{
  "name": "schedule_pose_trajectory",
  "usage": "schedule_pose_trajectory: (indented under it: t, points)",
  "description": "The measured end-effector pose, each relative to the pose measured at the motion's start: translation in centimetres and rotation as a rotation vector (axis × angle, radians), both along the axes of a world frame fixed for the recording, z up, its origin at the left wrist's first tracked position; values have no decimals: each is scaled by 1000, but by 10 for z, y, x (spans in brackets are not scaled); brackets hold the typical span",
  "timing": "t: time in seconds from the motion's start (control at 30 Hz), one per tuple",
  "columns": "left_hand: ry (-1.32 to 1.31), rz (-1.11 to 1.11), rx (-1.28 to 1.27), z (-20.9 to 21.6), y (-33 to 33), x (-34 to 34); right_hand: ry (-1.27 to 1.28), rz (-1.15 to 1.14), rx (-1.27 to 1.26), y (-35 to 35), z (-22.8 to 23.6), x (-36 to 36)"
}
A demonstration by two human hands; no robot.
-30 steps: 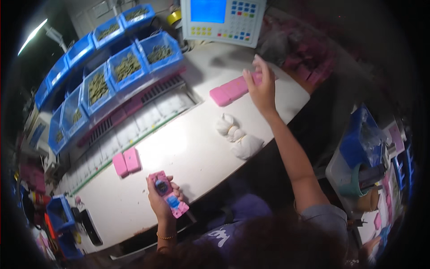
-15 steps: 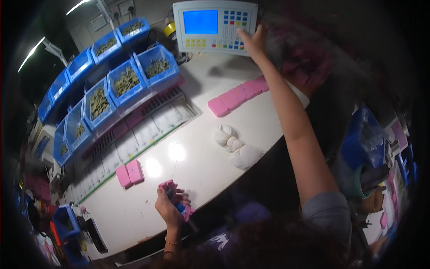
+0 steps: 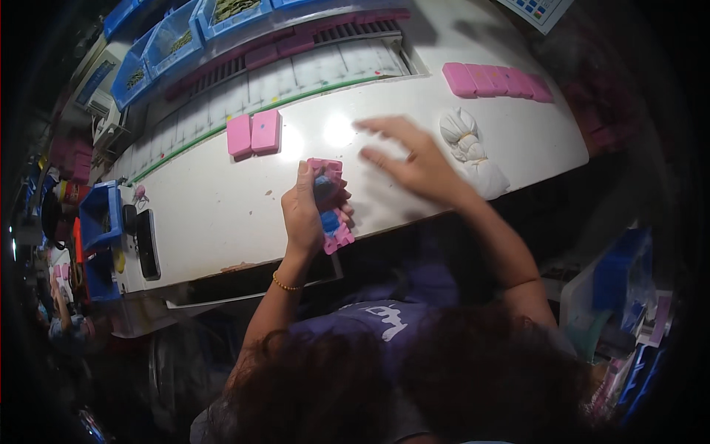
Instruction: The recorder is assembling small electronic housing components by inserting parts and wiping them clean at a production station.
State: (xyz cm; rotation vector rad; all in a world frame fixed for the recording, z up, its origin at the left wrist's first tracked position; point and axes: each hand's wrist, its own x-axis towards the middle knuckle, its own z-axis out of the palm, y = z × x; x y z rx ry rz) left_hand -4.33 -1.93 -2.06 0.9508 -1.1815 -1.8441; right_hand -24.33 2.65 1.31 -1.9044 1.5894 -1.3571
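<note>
Gripping a pink notched fixture (image 3: 330, 203) in the left hand (image 3: 305, 211), fingers wrapped around its left side, thumb up along the near edge. A blue part (image 3: 325, 194) seated in the fixture's middle, partly covered by the fingers; pink toothed end sticking out below the palm, over the front edge of the white worktable (image 3: 222, 200). Fixture tilted, upper end toward the table's centre.

Right hand (image 3: 414, 159) spread open and holding nothing, blurred, hovering above the table just right of the fixture, fingertips pointing left, apart from it. Whether palm touches the table: cannot tell.

White cloth bundle (image 3: 470, 148) lying just right of the right hand. Row of pink blocks (image 3: 495, 80) farther back right, end to end. Pair of pink blocks (image 3: 253, 133) side by side, back left of the left hand, well clear of the grip. Blue bins (image 3: 174, 41) lined along the table's far edge, contents greenish. Black flat device (image 3: 145, 243) at the table's left end.
</note>
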Motion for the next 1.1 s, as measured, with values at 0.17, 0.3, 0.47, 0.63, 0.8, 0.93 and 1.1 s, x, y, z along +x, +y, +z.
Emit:
schedule_pose_trajectory:
  t: [0.17,0.3,0.47,0.63,0.8,0.93,1.1]
  points:
    - [37,-9,-29,1,2,0,99,103,-150,-3,-9,35]
    - [30,22,-83,0,4,-3,264,93,-155,-5,-7,34]
    - [21,29,-142,-6,4,-4,168,131,-83,-6,-1,38]
    - [25,32,-162,-10,3,-3,71,208,43,-7,0,38]
    - [1,17,-175,-12,3,-2,-93,221,51,-4,-10,37]
    - [54,-5,-124,-5,3,2,-188,122,83,1,-13,46]
    - [99,-212,-74,-4,-2,15,-344,143,296,-1,-32,47]
